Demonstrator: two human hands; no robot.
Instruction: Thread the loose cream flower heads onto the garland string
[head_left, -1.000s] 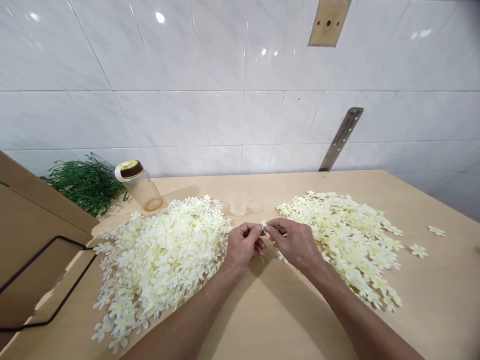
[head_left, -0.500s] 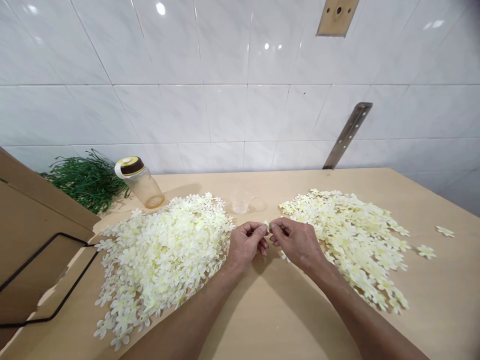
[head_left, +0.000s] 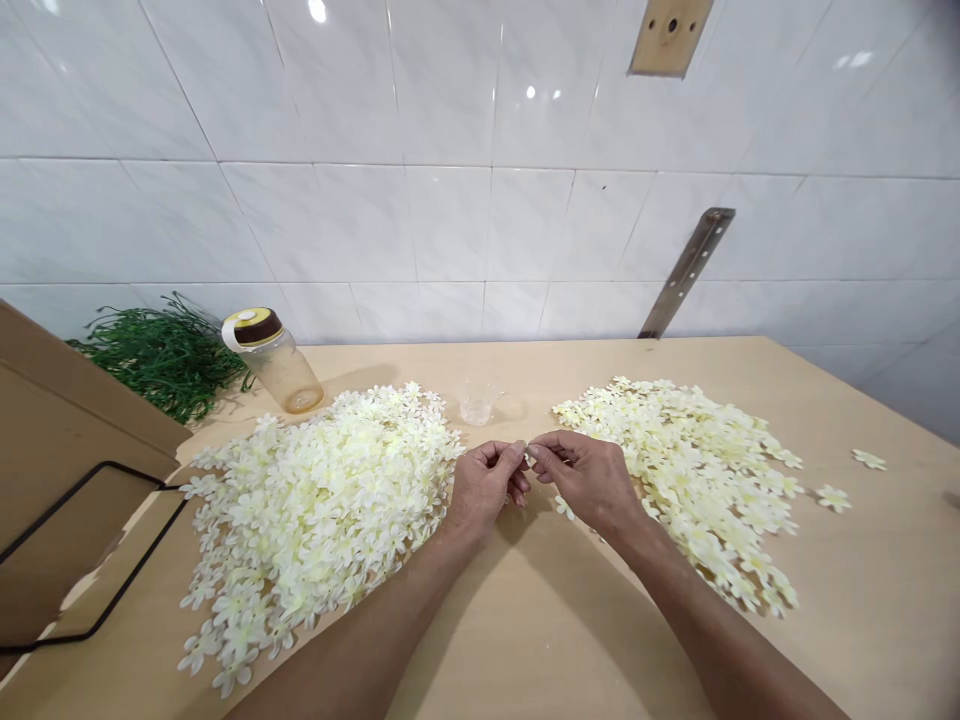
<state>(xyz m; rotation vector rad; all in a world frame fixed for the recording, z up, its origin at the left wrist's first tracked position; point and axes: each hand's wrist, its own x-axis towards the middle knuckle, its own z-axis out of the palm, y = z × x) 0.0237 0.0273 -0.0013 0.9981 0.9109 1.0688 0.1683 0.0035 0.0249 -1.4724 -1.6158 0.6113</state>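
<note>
My left hand [head_left: 487, 483] and my right hand [head_left: 585, 475] meet over the middle of the table, fingertips almost touching. Both pinch a small pale artificial flower [head_left: 528, 456], mostly hidden by the thumbs and fingers. Left of my hands lies a large heap of white-yellow artificial flowers [head_left: 322, 510]. A flatter spread of similar cream flowers [head_left: 697, 470] lies on the right, partly behind my right hand. One loose flower [head_left: 564, 508] rests beside my right wrist. Just beyond my hands stands a small clear plastic cup [head_left: 475, 408].
A bottle with a brown and yellow lid [head_left: 283, 365] stands at the back left, beside green artificial stems [head_left: 161, 355]. A cardboard box [head_left: 82, 430] and a black wire frame [head_left: 105, 625] are at the left edge. Behind the table [head_left: 525, 650] rises a tiled wall [head_left: 450, 220].
The view has shifted slightly. My hands stay together at the same place, with the fingertips a little closer and less of the small flower showing between them.
</note>
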